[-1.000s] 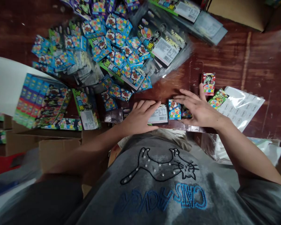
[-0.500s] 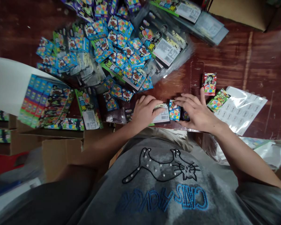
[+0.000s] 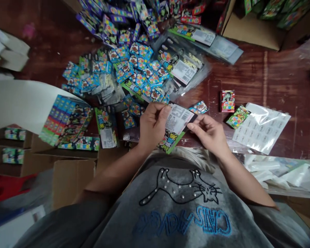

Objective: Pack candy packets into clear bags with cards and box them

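Low over the table's front edge, both hands hold a black and green printed plastic bag with a white barcode label facing up. My left hand pinches its left edge between thumb and fingers. At the right corner, the thumb and fingertips of my right hand are closed on the bag. Just beyond that hand lies a small blue candy box, partly covered. A red box and a green box rest farther right, the green one touching a sheet of round stickers.
Many small blue boxes are heaped beyond my left hand, with purple boxes behind. Flat printed bags lie back of centre. Stacked box rows stand left. A cardboard carton is at the back right.
Both hands have lifted the printed bag off the table and tilted it. The right hand has left the small boxes and closed on the bag's corner. The view has shifted slightly.
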{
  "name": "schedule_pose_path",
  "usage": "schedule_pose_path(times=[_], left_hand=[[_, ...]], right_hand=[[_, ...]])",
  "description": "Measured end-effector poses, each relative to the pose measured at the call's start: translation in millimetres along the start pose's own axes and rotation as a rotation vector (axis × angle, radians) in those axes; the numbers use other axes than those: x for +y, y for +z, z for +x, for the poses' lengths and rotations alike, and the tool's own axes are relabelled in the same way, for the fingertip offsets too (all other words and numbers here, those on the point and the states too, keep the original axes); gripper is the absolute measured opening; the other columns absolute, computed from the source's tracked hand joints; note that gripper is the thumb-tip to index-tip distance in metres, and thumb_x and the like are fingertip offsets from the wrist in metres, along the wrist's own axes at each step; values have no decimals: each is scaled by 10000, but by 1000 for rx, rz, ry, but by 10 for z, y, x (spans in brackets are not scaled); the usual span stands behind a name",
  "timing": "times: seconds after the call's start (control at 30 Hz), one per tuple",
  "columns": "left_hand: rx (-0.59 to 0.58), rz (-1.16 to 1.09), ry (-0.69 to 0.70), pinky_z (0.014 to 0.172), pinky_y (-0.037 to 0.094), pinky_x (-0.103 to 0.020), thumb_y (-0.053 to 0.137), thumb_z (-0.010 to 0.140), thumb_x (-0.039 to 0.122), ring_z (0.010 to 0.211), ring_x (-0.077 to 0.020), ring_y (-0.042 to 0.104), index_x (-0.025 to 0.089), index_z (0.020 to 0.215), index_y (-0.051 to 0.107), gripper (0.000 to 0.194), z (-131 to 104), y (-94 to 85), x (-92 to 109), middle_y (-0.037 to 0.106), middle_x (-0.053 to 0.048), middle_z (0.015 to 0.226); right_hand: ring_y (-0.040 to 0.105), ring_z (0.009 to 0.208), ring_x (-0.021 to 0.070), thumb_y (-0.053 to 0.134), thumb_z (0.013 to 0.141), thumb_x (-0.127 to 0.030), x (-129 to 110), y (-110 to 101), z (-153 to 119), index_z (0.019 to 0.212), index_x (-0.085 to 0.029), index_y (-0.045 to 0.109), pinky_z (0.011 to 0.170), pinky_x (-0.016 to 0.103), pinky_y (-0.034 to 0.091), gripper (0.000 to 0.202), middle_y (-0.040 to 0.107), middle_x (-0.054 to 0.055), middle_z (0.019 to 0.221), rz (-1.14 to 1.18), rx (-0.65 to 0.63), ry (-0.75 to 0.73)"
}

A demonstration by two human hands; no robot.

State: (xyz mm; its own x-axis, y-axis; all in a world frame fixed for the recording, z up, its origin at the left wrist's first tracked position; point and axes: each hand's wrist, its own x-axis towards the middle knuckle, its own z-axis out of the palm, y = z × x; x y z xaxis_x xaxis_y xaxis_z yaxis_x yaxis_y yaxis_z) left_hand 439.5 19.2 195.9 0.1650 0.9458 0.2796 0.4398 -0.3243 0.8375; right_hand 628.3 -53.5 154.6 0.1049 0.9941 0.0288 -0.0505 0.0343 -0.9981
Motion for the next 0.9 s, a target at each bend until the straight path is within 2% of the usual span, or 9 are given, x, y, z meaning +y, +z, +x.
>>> schedule_pose_path(times=[0.1,0.27,0.37,0.47,0.53,0.63,0.77,0.83,0.9], left_hand=[[-9,-114,-83,684,510,-272,652,997,699,738,-138,605,232,938,675,471,2,33,-106,677,5,843],[81,-16,-18,808,558,-314,634,1038,626,849,-161,660,237,995,657,392,11,19,-172,688,-9,905],[-32,65,28,938,594,-381,599,1061,582,1058,-213,706,253,1243,617,376,-112,-25,-142,709,-67,1135],[-255,276,53,1174,520,-546,812,907,563,1470,-362,537,283,1622,355,894,-326,-83,-139,513,-181,1565],[-353,410,41,1243,449,-624,945,765,510,1577,-438,403,295,1719,157,1256,-443,-139,-175,354,-223,1674],[-410,534,41,1225,468,-635,967,721,393,1550,-462,427,279,1743,48,1380,-499,-265,-269,352,-236,1643],[-495,703,149,1215,466,-632,904,744,301,1476,-467,488,204,1740,54,1313,-436,-459,-363,432,-243,1576],[-557,791,162,1190,471,-636,868,776,300,1426,-464,522,172,1733,67,1255,-416,-514,-369,477,-246,1543],[-600,867,136,1161,475,-639,837,799,298,1391,-464,538,145,1726,89,1201,-420,-525,-358,501,-252,1531]], right_hand=[[572,632,128,770,906,-652,37,92,36,829,-239,624,627,300,513,445,659,-22,717,86,69,36],[685,757,151,866,774,-687,106,215,-32,985,-235,651,713,313,590,543,728,-3,853,242,45,150],[698,739,155,840,825,-658,161,324,-124,911,-233,628,708,314,584,483,711,-13,800,222,-30,201],[629,662,134,781,884,-665,219,377,-195,850,-237,607,642,291,520,463,665,-38,719,100,3,178],[624,642,130,737,920,-680,236,316,-211,870,-232,634,626,289,501,462,688,-35,715,24,-38,171],[726,733,179,607,1006,-707,188,28,-140,977,-223,718,719,339,566,497,784,22,832,-175,-153,117],[735,1173,356,539,1037,-700,70,-403,211,1353,-159,687,1063,539,563,644,765,193,1284,-723,25,-127],[652,1308,459,617,972,-742,60,-445,433,1468,-93,593,1127,656,504,817,681,284,1395,-977,60,-98],[637,1292,510,733,870,-776,87,-376,619,1434,-55,586,1089,701,509,928,668,318,1344,-1117,36,20]])
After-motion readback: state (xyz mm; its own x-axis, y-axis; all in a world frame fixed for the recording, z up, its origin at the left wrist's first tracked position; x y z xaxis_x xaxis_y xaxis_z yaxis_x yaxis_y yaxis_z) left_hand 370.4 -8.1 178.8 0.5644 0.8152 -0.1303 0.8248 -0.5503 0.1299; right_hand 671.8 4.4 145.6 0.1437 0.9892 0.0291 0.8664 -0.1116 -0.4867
